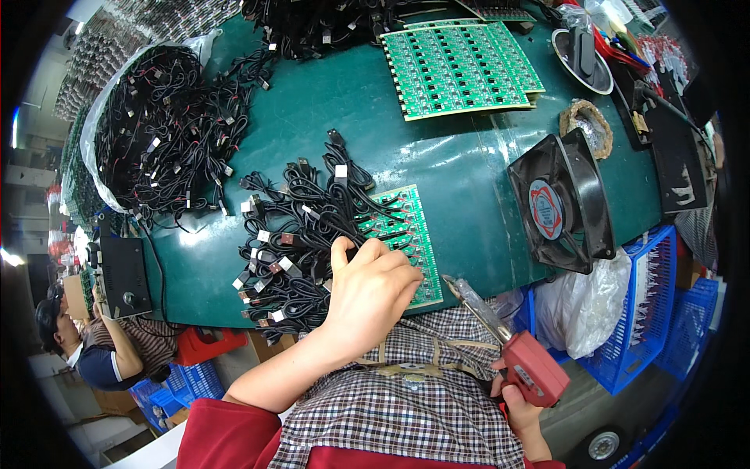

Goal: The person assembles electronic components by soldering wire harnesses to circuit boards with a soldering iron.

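My left hand (375, 285) is closed over the lower part of a green circuit board (426, 254), its fingers curled down. Its fingertips are hidden, so what they pinch cannot be made out. Black USB cables (301, 223) are heaped against the hand and the board's left side, and several cable ends lie across the board. In my right hand (516, 397), at the table's front edge, is a red soldering gun (535, 371). The gun's metal tip points up and left, just right of the board and apart from it.
Stacked green circuit boards (461, 70) lie at the back. A black fan (558, 199) stands on the right, near a metal dish (582, 61). More cables (168, 125) fill a bag at left, behind a black control box (123, 277). A person (109, 344) sits beyond it; blue crates (633, 313) stand right.
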Demonstrator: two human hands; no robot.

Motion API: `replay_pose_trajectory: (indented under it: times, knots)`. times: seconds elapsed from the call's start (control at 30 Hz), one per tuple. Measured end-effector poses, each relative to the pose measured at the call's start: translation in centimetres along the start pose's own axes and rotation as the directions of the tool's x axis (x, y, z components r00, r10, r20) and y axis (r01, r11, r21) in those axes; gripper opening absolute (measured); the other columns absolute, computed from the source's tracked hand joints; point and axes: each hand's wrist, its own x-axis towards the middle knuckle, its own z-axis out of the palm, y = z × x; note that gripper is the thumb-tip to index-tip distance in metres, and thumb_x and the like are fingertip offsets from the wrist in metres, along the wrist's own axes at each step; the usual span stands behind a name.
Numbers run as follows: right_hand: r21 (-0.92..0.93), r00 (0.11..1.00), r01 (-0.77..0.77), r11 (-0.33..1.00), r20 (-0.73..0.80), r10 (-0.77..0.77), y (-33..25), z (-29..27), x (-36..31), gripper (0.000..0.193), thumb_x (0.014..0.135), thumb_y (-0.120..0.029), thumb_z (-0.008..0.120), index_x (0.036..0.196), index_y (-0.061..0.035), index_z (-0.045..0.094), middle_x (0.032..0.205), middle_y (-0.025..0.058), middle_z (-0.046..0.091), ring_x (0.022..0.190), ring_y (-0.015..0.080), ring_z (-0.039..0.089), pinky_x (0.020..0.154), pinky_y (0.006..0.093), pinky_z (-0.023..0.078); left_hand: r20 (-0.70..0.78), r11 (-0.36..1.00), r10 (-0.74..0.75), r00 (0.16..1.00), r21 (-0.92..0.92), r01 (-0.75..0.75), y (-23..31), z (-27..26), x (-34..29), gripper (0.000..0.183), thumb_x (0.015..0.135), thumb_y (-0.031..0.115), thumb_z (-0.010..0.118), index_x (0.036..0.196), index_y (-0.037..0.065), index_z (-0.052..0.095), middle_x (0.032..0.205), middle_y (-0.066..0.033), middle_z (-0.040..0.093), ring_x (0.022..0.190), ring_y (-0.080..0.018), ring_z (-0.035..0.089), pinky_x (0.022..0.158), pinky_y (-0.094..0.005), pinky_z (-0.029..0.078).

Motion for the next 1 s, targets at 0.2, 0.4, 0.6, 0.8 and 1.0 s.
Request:
replay_pose_trajectory:
  times: [0.2, 0.4, 0.6, 0.8, 1.0]
  knots:
    - [-0.033, 0.999, -0.008, 0.999, 0.054, 0.01, 0.4, 0.0, -0.2, 0.057, 0.082, -0.029, 0.068, 0.122, 0.0054, 0.045, 0.105, 0.0199, 0.06, 0.061, 0.0197, 0.057, 0.052, 0.0287, 0.046, 0.056, 0.999, -0.005, 0.998, 0.053, 0.002, 0.3, 0.3, 0.4, 0.006, 0.072, 0.014, 0.069, 0.075, 0.013, 0.064, 0.078, 0.0043, 0.056, 0.087, -0.0162, 0.051, 0.086, -0.05, 0.028]
    - [-0.063, 0.997, -0.005, 0.998, 0.081, 0.01, 0.6, -0.2, 0.1, 0.053, 0.082, -0.028, 0.068, 0.119, 0.0052, 0.048, 0.102, 0.0181, 0.06, 0.062, 0.0187, 0.057, 0.054, 0.0288, 0.047, 0.103, 0.997, -0.013, 0.995, 0.08, 0.005, 0.4, -0.1, 0.9, 0.007, 0.072, 0.016, 0.067, 0.073, 0.013, 0.061, 0.078, 0.0024, 0.052, 0.089, -0.0177, 0.049, 0.087, -0.053, 0.028]
    - [-0.054, 0.996, -0.016, 0.998, 0.088, 0.021, 0.7, 0.0, 0.4, 0.046, 0.083, -0.027, 0.067, 0.111, 0.0061, 0.051, 0.086, 0.0125, 0.059, 0.062, 0.0165, 0.055, 0.055, 0.0288, 0.045, 0.143, 0.995, -0.027, 0.989, 0.104, 0.012, 0.6, -0.3, 1.2, 0.006, 0.073, 0.015, 0.066, 0.073, 0.012, 0.06, 0.078, 0.0017, 0.052, 0.088, -0.0184, 0.049, 0.087, -0.0535, 0.029]
    - [-0.096, 0.998, 0.015, 0.995, 0.068, -0.009, 1.5, -0.1, 0.3, 0.044, 0.082, -0.026, 0.068, 0.108, 0.0061, 0.052, 0.071, 0.0089, 0.056, 0.06, 0.0153, 0.052, 0.055, 0.0289, 0.043, 0.156, 0.994, -0.031, 0.987, 0.107, 0.014, 0.8, -0.3, 1.2, 0.006, 0.073, 0.015, 0.065, 0.073, 0.012, 0.061, 0.077, 0.0012, 0.051, 0.087, -0.0184, 0.049, 0.088, -0.0542, 0.029]
    - [-0.263, 0.999, 0.039, 0.964, -0.001, -0.041, 1.5, -0.2, 0.3, 0.06, 0.07, -0.017, 0.076, 0.118, 0.0118, 0.053, 0.086, 0.012, 0.065, 0.063, 0.0141, 0.061, 0.063, 0.0255, 0.051, 0.16, 0.993, -0.034, 0.987, 0.114, 0.015, 0.6, -0.2, 1.4, 0.005, 0.073, 0.015, 0.065, 0.073, 0.012, 0.061, 0.077, 0.0009, 0.051, 0.087, -0.0184, 0.05, 0.088, -0.0551, 0.029]
